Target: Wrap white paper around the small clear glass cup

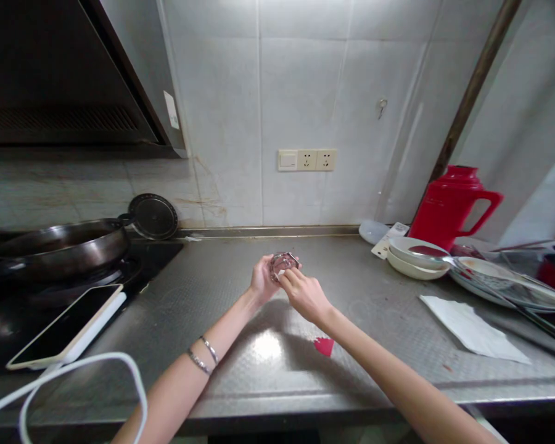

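Over the middle of the steel counter, my left hand is wrapped round a small, round, see-through dish that looks like glass and has a faceted, shiny rim. My right hand reaches to the dish's near side with its fingers pressed together. A small white scrap shows at those fingertips, against the dish; its kind is too small to tell. The dish's underside is hidden by my left palm. Below my right forearm, a red piece with a jagged edge lies on the counter.
At left, a large pan sits on the black cooktop, with a phone and white cable nearer me. On the right stand a red thermos jug, stacked bowls and plates; a white paper sheet lies before them.
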{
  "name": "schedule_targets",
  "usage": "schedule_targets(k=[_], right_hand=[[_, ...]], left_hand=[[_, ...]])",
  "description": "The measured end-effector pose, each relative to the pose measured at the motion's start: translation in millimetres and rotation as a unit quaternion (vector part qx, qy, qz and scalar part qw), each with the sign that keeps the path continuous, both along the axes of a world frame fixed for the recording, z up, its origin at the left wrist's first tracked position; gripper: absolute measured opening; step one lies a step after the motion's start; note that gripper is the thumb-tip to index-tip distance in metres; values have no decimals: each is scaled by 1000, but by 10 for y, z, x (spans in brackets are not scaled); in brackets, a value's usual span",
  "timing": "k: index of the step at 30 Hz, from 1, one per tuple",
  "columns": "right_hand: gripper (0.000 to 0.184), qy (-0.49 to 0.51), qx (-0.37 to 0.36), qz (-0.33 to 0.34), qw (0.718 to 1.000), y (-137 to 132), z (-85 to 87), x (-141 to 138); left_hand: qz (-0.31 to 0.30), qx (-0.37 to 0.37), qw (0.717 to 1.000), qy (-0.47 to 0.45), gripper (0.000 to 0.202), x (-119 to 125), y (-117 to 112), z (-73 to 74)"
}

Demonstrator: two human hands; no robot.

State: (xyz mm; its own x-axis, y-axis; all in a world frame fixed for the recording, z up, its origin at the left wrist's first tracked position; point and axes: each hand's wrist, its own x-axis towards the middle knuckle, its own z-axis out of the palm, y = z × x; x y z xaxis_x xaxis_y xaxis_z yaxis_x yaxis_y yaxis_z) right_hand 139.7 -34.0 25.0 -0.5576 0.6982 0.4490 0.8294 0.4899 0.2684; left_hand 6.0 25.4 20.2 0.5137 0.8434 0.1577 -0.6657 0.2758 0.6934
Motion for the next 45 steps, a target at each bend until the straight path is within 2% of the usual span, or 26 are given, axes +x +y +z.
schedule_targets(k=[3, 5, 9, 13, 15, 19, 22, 24, 26, 28, 30, 34, 38, 43, 45], right_hand=[[17, -101, 26, 65, 992, 38, 101, 156], [19, -161, 33, 119, 979, 68, 149, 223], [21, -225, 41, 176, 957, 136, 160, 257], [21, -221, 55, 180, 957, 180, 106, 258], [21, -206, 49, 158, 965, 168, 72, 260], [23, -153, 21, 63, 986, 61, 5, 205], [27, -61, -43, 4, 997, -36, -35, 79], [24, 31, -99, -28, 994, -81, -64, -26], [20, 125, -124, -46, 983, -106, -106, -119], [19, 189, -106, -48, 975, -113, -159, -171], [20, 203, -75, -37, 976, -105, -212, -165], [22, 103, -46, -6, 994, -59, -240, -1], [19, -21, -20, 39, 999, -5, -106, 206], [21, -146, 21, 144, 979, 66, 100, 318], [22, -175, 22, 159, 971, 77, 131, 299]], left_hand=[[-41, -31, 997, 54, 46, -134, 100, 34], [-78, -61, 988, 119, 49, -194, 176, 5], [-68, -80, 972, 211, 41, -197, 267, -132], [-40, -74, 971, 222, 27, -130, 235, -186], [-10, -63, 976, 207, 24, -87, 194, -164], [73, -55, 981, 170, 20, 18, 111, -114], [124, -45, 983, 131, 20, 92, 44, -104], [135, -37, 985, 105, 22, 126, -5, -102], [140, -49, 985, 87, 24, 145, -47, -96], [144, -84, 983, 75, 24, 150, -69, -90], [129, -112, 984, 57, 21, 144, -68, -92], [44, -90, 994, 38, 22, 94, -35, -107], [-42, -84, 994, 57, 32, -39, 29, -60], [-81, -115, 979, 148, 46, -170, 140, -7], [-81, -116, 973, 184, 43, -158, 168, -39]])
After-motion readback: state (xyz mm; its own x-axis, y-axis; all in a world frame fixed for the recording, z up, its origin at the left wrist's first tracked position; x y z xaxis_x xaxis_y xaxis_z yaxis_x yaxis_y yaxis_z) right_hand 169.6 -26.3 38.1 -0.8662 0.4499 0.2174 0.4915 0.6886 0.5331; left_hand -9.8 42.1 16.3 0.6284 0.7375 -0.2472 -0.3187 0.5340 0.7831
